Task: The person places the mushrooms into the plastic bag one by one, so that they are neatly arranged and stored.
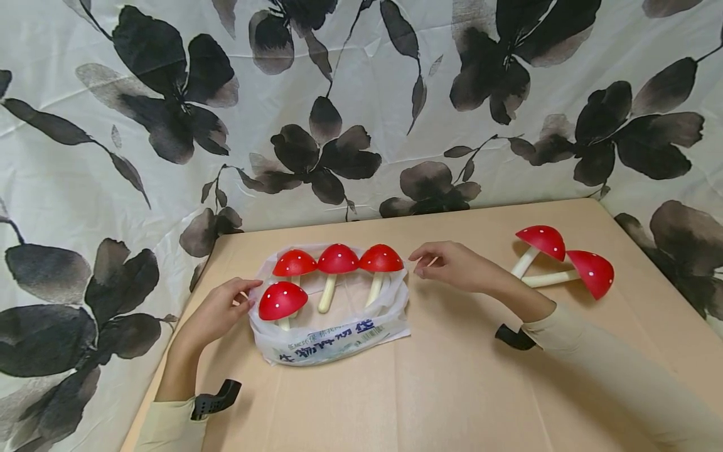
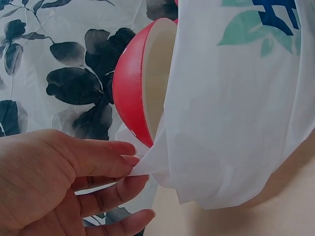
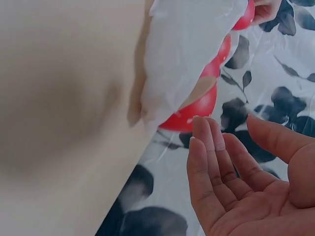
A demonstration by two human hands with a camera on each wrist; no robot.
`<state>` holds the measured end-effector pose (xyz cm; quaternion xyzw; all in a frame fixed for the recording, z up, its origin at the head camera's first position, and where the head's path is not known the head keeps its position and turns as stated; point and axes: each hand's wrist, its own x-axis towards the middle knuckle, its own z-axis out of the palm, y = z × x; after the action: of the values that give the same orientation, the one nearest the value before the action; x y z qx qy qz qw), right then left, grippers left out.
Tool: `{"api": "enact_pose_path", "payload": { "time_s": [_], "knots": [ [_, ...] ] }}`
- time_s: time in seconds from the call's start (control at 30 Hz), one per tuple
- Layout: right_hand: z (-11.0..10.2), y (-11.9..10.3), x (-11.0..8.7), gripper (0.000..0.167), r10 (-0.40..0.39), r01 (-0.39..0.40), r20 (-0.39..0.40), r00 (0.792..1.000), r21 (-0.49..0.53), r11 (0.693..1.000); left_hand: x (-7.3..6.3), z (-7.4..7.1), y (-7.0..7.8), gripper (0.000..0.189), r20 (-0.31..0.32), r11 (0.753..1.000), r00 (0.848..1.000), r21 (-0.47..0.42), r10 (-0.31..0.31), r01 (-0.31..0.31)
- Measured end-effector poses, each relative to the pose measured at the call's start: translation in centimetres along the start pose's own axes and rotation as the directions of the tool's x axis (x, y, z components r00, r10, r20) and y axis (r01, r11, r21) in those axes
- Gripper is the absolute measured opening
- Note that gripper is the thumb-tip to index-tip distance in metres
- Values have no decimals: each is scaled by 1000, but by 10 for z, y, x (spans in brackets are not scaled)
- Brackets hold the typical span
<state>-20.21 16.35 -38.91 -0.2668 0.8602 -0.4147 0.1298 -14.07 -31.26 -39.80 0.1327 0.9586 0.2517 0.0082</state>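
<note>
A white plastic bag [image 1: 333, 344] with blue lettering lies opened out on the table. Several toy mushrooms with white-dotted red caps, one of them the front-left mushroom [image 1: 282, 300], rest in its mouth, stems pointing down. At the bag's left side my left hand [image 1: 221, 312] pinches the rim between thumb and index finger, close below a red cap [image 2: 130, 81] in the left wrist view. My right hand [image 1: 452, 267] hovers just off the bag's right side, near the rightmost mushroom [image 1: 381, 258]. Its fingers are relaxed, with nothing in them, as the right wrist view shows.
Two more mushrooms, an upper one [image 1: 542, 242] and a lower one [image 1: 593, 274], lie on the table [image 1: 452, 389] beyond my right forearm, their stems meeting. Floral cloth [image 1: 350, 81] hangs behind the table and along its left and right edges.
</note>
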Motion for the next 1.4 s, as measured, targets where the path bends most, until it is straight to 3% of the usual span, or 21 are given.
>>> {"api": "enact_pose_path", "payload": {
  "time_s": [0.83,1.4],
  "knots": [
    [-55,59,-63,43,189,-198,-141,972,-58,978,2,1,0,40,19,999,999,-20,-33,33],
    [-68,86,-91,49,258,-285,-200,945,-120,951,2,2,-2,40,17,999,999,-19,-27,28]
  ]
}}
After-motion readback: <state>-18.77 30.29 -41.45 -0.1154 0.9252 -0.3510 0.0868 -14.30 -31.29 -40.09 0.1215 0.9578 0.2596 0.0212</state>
